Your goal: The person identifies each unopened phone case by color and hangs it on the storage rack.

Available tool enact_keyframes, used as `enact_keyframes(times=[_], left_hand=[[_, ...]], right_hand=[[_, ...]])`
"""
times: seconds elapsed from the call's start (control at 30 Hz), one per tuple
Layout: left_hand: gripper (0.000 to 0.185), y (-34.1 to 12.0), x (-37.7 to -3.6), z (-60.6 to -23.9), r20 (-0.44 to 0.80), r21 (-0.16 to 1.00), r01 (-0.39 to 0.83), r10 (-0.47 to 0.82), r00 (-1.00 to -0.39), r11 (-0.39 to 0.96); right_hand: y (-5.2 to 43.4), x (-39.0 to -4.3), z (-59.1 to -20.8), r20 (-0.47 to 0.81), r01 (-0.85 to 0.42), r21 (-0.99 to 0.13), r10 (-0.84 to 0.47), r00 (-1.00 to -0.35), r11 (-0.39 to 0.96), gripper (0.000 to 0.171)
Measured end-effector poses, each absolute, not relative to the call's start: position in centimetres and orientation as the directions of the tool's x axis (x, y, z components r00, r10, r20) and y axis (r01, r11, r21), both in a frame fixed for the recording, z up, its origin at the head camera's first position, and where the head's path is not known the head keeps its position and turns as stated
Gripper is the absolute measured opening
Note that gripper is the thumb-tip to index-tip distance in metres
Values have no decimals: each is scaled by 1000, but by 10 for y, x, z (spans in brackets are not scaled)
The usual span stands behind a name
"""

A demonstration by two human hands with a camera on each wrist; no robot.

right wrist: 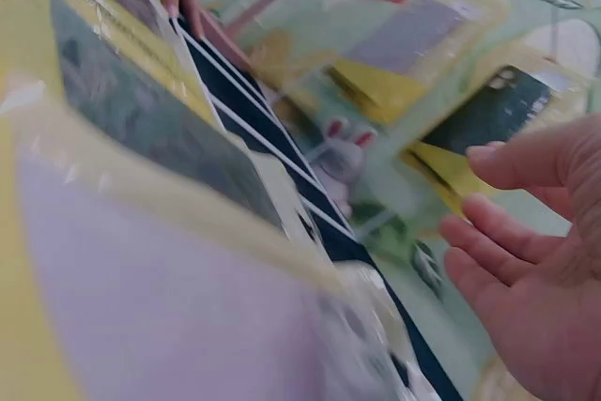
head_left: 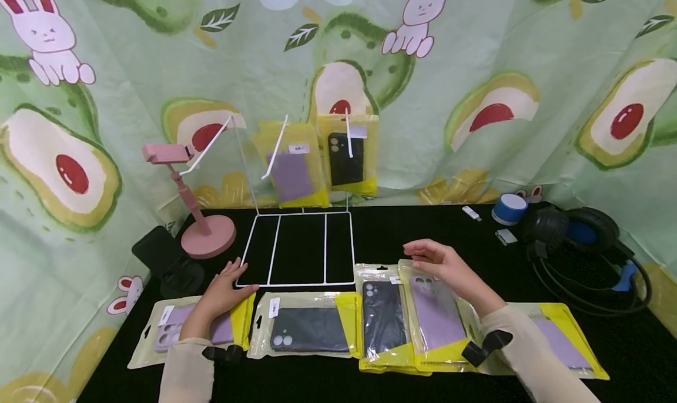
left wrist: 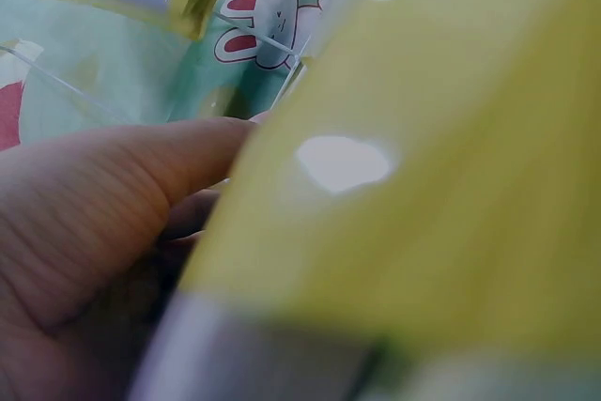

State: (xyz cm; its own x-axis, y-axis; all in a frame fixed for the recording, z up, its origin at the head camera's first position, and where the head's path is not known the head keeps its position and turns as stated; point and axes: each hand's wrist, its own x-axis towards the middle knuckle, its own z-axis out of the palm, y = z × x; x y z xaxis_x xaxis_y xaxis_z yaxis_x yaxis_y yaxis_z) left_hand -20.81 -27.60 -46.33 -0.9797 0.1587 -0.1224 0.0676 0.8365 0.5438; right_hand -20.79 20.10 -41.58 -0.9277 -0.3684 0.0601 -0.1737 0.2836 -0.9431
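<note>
Above the purple case packet (head_left: 436, 312), its label unreadable, right hand (head_left: 441, 265) hovers open, empty.

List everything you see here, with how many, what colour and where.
Packaged phone cases: five flat on the table's front edge, two hanging on the rack; purple or black in yellow-clear bags.
Display rack: one, white wire, table centre.
Phone stand: one, pink, left of rack.
Black holder: one, far left.
Speaker: one, blue and white, back right.
Headphones: one, black and blue, right.
Table: black.
Backdrop: green, avocado-and-rabbit print.
Left hand: on leftmost purple case.
Right hand: open above a purple case.
</note>
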Motion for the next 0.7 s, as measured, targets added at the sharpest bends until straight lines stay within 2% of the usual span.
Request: enact_keyframes(times=[0.23, 0.4, 0.53, 0.7], left_hand=[[77, -275, -208, -461, -123, 542, 70, 161, -979, 838], [77, -274, -208, -459, -127, 538, 74, 167, -978, 840], [77, -274, -207, -458, -131, 533, 69, 163, -978, 844], [77, -274, -207, -460, -138, 538, 60, 158, -978, 841]], right_hand=[[251, -182, -411, 41, -210, -917, -441, -896, 340, 36], [287, -166, -410, 59, -250, -893, -454, -889, 375, 28], [312, -156, -411, -23, -211, -842, -423, -906, 497, 16], [338, -145, -419, -136, -160, -774, -409, -902, 612, 17]])
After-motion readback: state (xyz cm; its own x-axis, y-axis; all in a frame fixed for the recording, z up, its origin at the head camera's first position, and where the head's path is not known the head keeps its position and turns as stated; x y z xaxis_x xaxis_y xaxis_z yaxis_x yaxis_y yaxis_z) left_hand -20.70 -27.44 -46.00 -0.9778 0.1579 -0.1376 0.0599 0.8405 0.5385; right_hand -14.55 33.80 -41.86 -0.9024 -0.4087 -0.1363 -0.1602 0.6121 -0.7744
